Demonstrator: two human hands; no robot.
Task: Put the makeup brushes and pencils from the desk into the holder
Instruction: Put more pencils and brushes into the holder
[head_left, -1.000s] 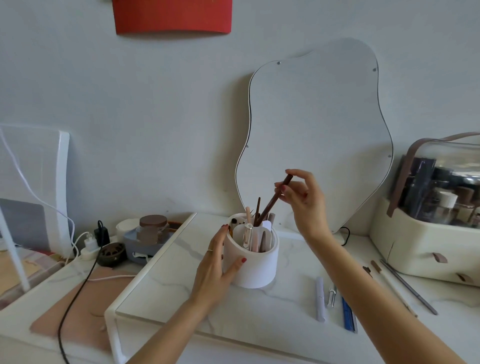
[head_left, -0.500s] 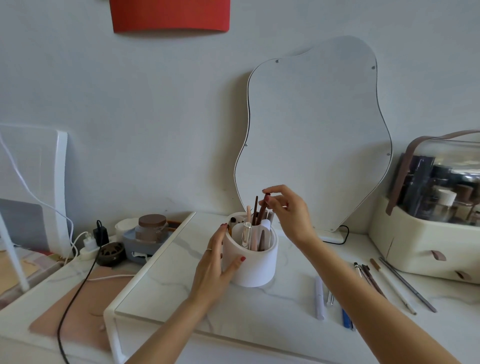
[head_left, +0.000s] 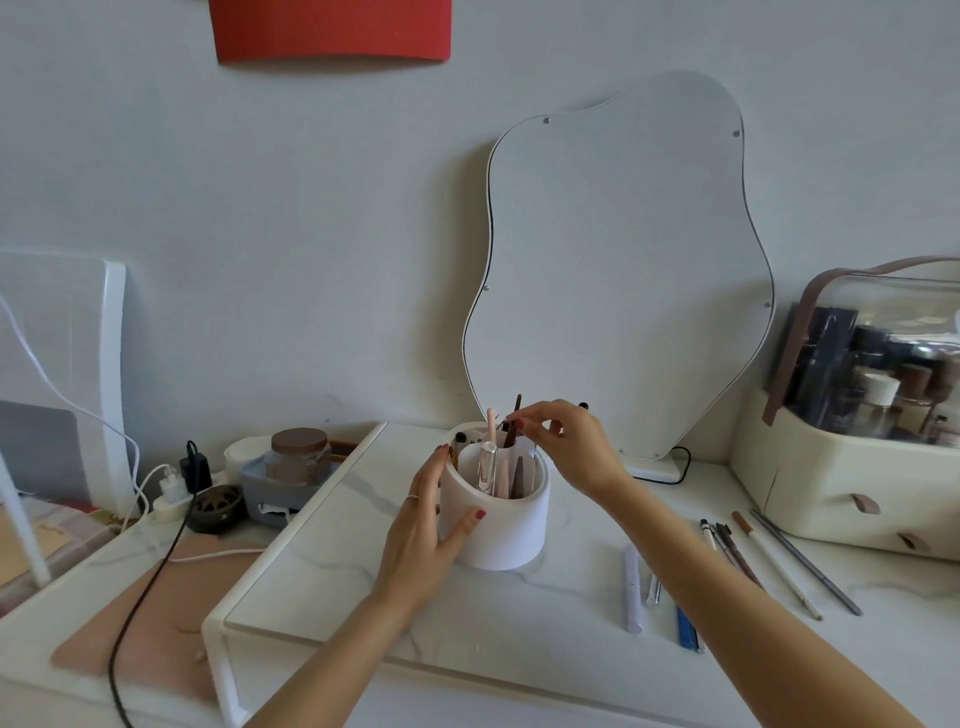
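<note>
Left hand (head_left: 421, 540) is cupping the side of the white holder (head_left: 501, 525), fingers curled round its wall, while the right hand (head_left: 563, 447) is hovering over the holder's rim, pinching a brown pencil (head_left: 511, 434) standing inside it. Right of the holder, more pencils (head_left: 774, 564) are lying on the table (head_left: 332, 561), well apart from it.

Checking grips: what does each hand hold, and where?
Left hand holds the holder by its side wall; right hand pinches a brown pencil near its top.

Left hand (head_left: 423, 540) cupped, fingers spread — right hand (head_left: 563, 447) raised, fingers pinched.
</note>
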